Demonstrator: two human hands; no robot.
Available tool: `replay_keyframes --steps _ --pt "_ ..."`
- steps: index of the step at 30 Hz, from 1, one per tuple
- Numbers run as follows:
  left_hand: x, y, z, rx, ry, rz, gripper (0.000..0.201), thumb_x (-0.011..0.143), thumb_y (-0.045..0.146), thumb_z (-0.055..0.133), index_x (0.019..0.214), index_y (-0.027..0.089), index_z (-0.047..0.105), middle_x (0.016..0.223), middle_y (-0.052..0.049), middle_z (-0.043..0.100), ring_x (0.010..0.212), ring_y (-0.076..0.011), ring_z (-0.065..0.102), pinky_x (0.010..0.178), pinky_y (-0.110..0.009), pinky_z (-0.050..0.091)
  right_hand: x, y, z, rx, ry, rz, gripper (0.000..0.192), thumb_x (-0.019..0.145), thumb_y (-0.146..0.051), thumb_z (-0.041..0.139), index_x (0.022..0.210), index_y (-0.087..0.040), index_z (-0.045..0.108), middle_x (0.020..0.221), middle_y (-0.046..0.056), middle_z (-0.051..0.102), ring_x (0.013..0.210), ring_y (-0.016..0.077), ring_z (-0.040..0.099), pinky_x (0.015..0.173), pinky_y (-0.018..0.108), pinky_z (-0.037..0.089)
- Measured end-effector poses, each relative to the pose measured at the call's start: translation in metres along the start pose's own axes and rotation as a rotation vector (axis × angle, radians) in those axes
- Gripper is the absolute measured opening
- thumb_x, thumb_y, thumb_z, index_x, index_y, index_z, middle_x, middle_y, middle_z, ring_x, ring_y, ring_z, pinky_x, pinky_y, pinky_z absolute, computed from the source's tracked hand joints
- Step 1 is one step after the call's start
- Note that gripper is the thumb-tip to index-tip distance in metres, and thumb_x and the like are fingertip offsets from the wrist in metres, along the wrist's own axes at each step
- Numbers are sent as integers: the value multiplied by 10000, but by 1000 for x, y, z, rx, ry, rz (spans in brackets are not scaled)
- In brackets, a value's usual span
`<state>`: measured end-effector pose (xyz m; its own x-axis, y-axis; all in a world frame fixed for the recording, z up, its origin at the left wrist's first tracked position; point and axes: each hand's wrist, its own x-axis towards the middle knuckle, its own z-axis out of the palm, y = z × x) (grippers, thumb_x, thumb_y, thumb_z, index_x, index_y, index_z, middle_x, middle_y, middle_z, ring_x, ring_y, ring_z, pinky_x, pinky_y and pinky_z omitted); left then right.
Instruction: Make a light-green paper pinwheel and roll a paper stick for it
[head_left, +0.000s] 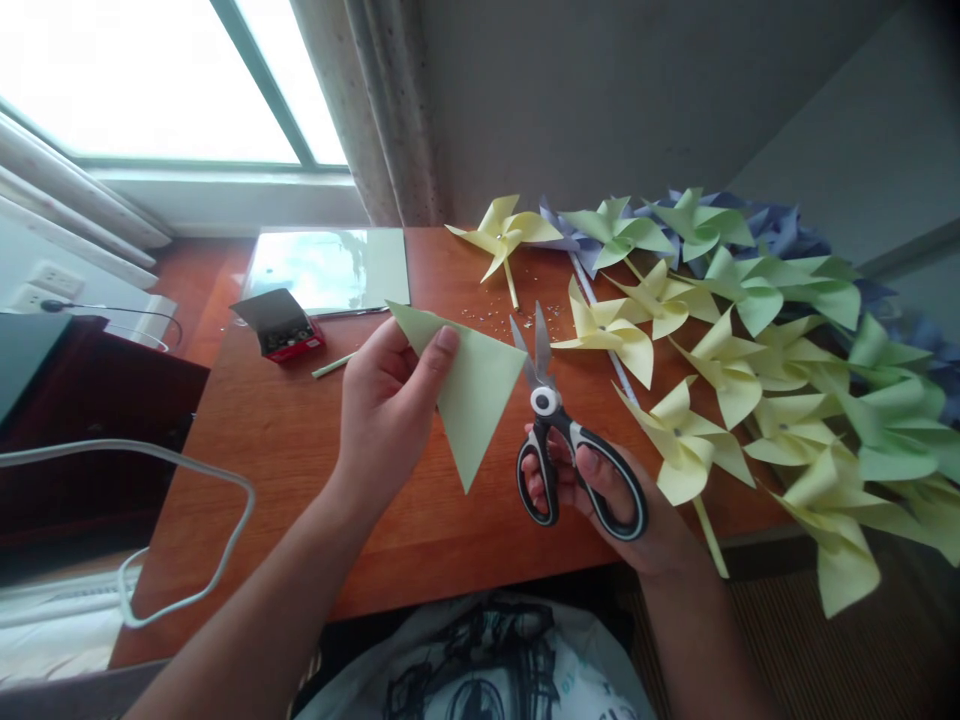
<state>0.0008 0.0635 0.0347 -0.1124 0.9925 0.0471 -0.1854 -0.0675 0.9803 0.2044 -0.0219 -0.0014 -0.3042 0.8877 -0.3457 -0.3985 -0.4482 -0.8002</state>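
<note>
My left hand [390, 400] holds a folded pale yellow-green paper triangle [472, 385] by its left edge, thumb on top, above the wooden table [300, 440]. My right hand [607, 510] grips black-and-grey scissors [559, 440], fingers through the loops. The blades stand slightly apart and point up, right beside the triangle's right corner, not touching the paper that I can see.
Many yellow, green and blue paper pinwheels [720, 360] lie heaped on the table's right side and hang over its edge. A small open red box of pins [281, 330], a glossy sheet stack [330, 268], a loose stick [334, 365] and paper scraps lie further back. A white cable [187, 470] loops at left.
</note>
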Motion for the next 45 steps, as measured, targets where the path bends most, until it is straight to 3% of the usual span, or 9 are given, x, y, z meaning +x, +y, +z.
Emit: replay_keyframes --steps 7,11,14,23,37,45 --pt "11 -17 -1 87 17 -23 211 841 376 787 917 184 744 807 -12 699 659 -128 584 555 -223 411 8 0 1 50 53 22 447 926 -514 660 1264 -225 620 950 58 654 745 194 676 651 342 582" --pt "9 -25 -6 108 41 -78 218 843 388 783 867 183 715 746 7 654 602 -109 532 518 -215 379 19 6 5 24 72 -71 392 894 -447 722 1213 -226 662 834 8 592 581 106 528 498 232 437" --pt "7 -25 -8 115 73 -109 251 837 410 783 804 188 671 679 28 593 559 -100 492 491 -213 359 25 13 9 -70 113 -85 421 890 -461 729 1238 -231 673 810 5 580 543 92 474 456 222 391" --pt "9 -19 -7 244 84 -68 288 878 358 745 714 200 569 604 54 453 500 -87 381 428 -218 285 27 18 15 -57 200 -29 536 781 -472 832 1235 -217 703 766 9 599 517 92 455 427 221 379" --pt "11 -20 -9 263 103 -50 279 873 368 750 712 211 584 608 48 465 502 -97 379 427 -234 277 25 14 19 -90 213 1 547 770 -497 835 1207 -193 705 775 14 616 527 90 472 454 229 397" --pt "11 -21 -10 285 87 -52 287 884 336 738 692 207 569 598 52 449 496 -96 362 428 -238 267 23 24 14 -159 212 -77 503 803 -454 821 1228 -208 714 791 14 619 537 87 476 461 216 420"
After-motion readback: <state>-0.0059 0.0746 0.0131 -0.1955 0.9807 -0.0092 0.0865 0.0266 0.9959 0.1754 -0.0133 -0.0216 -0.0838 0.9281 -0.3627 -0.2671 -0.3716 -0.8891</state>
